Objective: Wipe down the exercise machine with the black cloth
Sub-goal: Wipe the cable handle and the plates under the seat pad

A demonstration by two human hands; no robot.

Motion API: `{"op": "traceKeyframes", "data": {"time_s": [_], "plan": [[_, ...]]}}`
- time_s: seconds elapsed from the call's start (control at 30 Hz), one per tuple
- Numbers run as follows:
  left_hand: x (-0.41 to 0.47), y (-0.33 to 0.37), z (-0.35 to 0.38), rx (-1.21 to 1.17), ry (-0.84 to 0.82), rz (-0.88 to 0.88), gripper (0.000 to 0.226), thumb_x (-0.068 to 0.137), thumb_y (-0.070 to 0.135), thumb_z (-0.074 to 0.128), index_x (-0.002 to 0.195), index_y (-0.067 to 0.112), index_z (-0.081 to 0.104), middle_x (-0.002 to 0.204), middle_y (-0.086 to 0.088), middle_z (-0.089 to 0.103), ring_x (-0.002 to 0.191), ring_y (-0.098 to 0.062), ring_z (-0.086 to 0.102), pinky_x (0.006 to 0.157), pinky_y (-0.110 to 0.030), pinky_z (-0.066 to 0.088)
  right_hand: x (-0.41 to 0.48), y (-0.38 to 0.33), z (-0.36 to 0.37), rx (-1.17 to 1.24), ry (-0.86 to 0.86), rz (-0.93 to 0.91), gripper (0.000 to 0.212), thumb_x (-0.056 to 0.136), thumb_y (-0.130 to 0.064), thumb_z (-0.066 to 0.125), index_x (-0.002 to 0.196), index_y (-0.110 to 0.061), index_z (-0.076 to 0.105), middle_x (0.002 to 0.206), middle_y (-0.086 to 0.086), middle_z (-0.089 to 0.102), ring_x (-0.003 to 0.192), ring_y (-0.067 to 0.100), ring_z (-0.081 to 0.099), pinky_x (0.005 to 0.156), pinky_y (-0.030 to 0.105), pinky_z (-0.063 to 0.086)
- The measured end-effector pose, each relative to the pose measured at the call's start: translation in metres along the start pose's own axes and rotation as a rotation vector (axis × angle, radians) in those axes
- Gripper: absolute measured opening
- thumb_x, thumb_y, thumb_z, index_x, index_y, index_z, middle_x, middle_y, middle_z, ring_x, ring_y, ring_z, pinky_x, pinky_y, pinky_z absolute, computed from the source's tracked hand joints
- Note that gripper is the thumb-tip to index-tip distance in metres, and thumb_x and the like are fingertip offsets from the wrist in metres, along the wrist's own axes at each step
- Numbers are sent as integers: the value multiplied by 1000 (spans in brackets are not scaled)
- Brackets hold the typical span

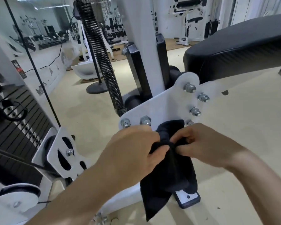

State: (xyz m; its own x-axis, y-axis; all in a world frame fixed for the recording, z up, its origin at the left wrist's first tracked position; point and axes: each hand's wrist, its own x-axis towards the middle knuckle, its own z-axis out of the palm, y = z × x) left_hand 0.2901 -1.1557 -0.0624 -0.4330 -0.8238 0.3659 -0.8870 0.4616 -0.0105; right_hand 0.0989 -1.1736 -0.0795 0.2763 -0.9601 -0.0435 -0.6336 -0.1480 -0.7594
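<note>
Across the middle of the frame stands the white exercise machine [167, 104], its black padded seat [234, 51] at upper right and a coil spring [102, 57] slanting down from upper centre. At lower centre the black cloth [167, 176] hangs against the machine's bolted plate, bunched at its top. The left hand [131, 153] grips the bunch, fingers [154, 137] curled round it; the right hand [206, 143] pinches it from the right. Hex bolts [195, 111] sit just above.

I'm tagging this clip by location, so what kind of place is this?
Most likely a gym: a weight stack stands at left, a black padded bench at right, and dumbbell racks show in the background.
</note>
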Motion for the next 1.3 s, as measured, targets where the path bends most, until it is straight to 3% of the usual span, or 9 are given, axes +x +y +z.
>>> {"op": "traceKeyframes", "data": {"time_s": [0.1,0.23,0.37,0.53,0.7,0.87,1.0,1.13,1.3], "plan": [[-2,-13,-16,-372,-101,-140,49,78,57,56,60,13,44,53,0,40,48,-11,39,47,-21,29,2,-4,-11,150,220,-101,34,77,1,59,87,-31,68,71,5,61,62,18,57,59,24,43],[-9,-19,-26,-101,-399,-104,49,77,69,55,71,20,56,56,5,53,50,-7,47,51,-21,39,16,-18,7,80,704,-188,29,77,-16,74,98,-31,63,75,-14,62,73,1,60,69,11,43],[0,-16,-46,-139,-173,-136,40,78,66,47,75,32,69,73,22,62,65,1,56,56,-14,44,28,-44,17,14,934,-459,10,79,-17,77,88,-19,71,76,-12,68,78,4,61,72,7,45],[18,-29,-50,-311,267,-284,13,77,41,73,83,37,62,72,18,63,68,1,59,49,-13,39,44,-58,44,230,628,-666,25,84,2,62,102,-11,73,92,-1,75,86,11,70,81,33,56],[23,-35,-26,-356,222,-200,25,77,27,77,95,38,63,86,16,66,72,-1,56,68,-25,48,38,-30,50,-55,709,-697,28,77,-1,71,102,-14,73,108,-2,64,102,13,57,92,20,44],[26,-34,-15,-381,436,-130,10,80,28,75,89,24,77,79,9,70,75,-12,63,72,-37,54,42,-14,36,14,858,-501,11,84,-19,73,94,-22,75,98,-6,54,72,2,54,70,6,39],[25,-40,-29,-175,455,-80,11,78,27,69,72,20,63,67,6,57,63,-21,55,57,-37,49,25,-22,54,-24,726,-572,31,85,-27,71,115,-26,67,107,-6,49,78,9,59,69,17,52],[23,-57,-48,43,304,-171,21,75,29,70,69,22,52,69,6,54,66,-22,51,54,-31,42,38,-25,51,-300,743,-750,23,92,-18,62,111,-13,73,105,5,58,90,16,58,78,29,51],[23,-59,-34,-170,230,39,34,72,-8,67,77,25,72,89,11,58,74,-14,55,66,-27,48,46,3,30,-420,748,-812,25,90,-6,62,110,-13,74,92,6,64,82,20,59,74,20,45]]}}
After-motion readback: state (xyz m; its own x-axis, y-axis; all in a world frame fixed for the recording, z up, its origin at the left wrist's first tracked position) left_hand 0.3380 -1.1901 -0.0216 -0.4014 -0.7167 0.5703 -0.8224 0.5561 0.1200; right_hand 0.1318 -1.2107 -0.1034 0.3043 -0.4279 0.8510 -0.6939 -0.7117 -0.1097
